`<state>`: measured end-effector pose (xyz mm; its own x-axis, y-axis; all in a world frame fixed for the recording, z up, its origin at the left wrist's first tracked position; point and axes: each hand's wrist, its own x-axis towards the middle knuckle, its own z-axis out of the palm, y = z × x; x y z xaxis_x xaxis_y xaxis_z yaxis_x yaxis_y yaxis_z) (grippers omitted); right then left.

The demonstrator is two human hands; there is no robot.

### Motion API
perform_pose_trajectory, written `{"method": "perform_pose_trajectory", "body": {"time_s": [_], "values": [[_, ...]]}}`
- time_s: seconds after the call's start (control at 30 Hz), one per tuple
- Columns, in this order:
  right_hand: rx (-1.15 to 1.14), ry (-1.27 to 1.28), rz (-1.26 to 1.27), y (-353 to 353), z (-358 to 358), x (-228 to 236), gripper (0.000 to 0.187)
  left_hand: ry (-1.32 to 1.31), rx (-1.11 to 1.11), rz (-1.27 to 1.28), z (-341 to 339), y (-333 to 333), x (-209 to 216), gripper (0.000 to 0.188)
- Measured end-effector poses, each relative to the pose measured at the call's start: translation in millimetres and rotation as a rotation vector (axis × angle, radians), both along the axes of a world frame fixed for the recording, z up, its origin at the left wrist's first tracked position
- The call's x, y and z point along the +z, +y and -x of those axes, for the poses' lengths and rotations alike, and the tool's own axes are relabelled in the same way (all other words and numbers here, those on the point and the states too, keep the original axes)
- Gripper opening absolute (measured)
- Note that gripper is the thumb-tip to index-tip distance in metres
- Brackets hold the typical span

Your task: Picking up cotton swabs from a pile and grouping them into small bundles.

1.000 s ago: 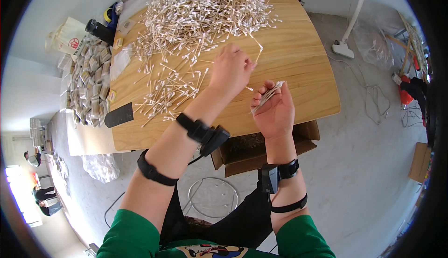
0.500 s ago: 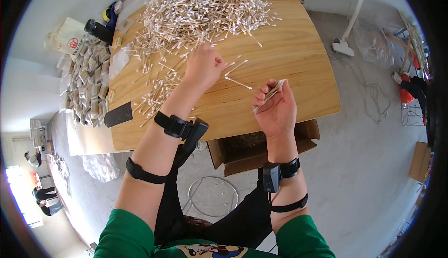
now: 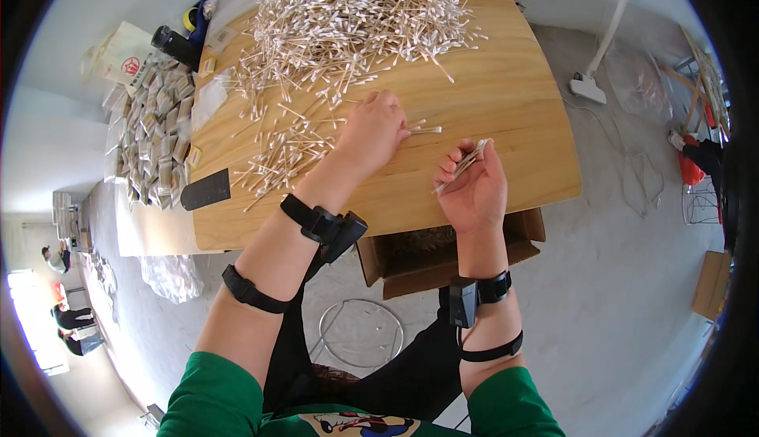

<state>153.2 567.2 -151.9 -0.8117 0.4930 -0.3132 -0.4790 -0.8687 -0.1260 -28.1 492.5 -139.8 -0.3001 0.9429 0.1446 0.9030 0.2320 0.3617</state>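
Observation:
My left hand (image 3: 370,130) is low over the wooden table, its fingers pinched on a few cotton swabs (image 3: 427,129) whose white tips stick out to the right. Palm up near the table's front edge, my right hand (image 3: 477,196) has its fingers curled round a small bundle of cotton swabs (image 3: 470,158). A loose scatter of swabs (image 3: 288,152) lies left of my left hand. Beyond it rises a big heap of white-tipped swabs (image 3: 356,18).
Many small filled packets (image 3: 158,136) are piled at the left, beside a black cylinder (image 3: 174,45) and a dark flat plate (image 3: 205,190). An open cardboard box (image 3: 419,259) sits under the front edge of the table (image 3: 522,136). A stool (image 3: 361,334) stands below.
My left hand has come nearer and to the right, and has closed on the loose swabs that lay on the table. My right hand has hardly moved, still holding its bundle.

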Motion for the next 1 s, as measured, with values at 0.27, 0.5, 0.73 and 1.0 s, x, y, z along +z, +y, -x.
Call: {"method": "perform_pose_trajectory", "body": {"time_s": [0.27,0.5,0.73,1.0], "values": [[-0.017,-0.043,0.016,-2.4,2.2,5.5,0.037,0.142,0.092,0.056,1.2,-18.7,23.2,0.013],[0.429,-0.011,-0.385,-4.7,-10.4,4.9,0.039,-0.062,0.327,0.018,59.0,-135.1,31.9,0.012],[1.109,-0.094,-1.52,-43.3,-8.9,30.8,0.04,0.061,0.463,-0.015,81.4,-202.9,7.6,0.013],[0.584,-0.691,-2.364,-72.0,-33.6,-43.1,0.036,0.169,0.448,-0.172,46.5,-193.8,15.6,0.019]]}}
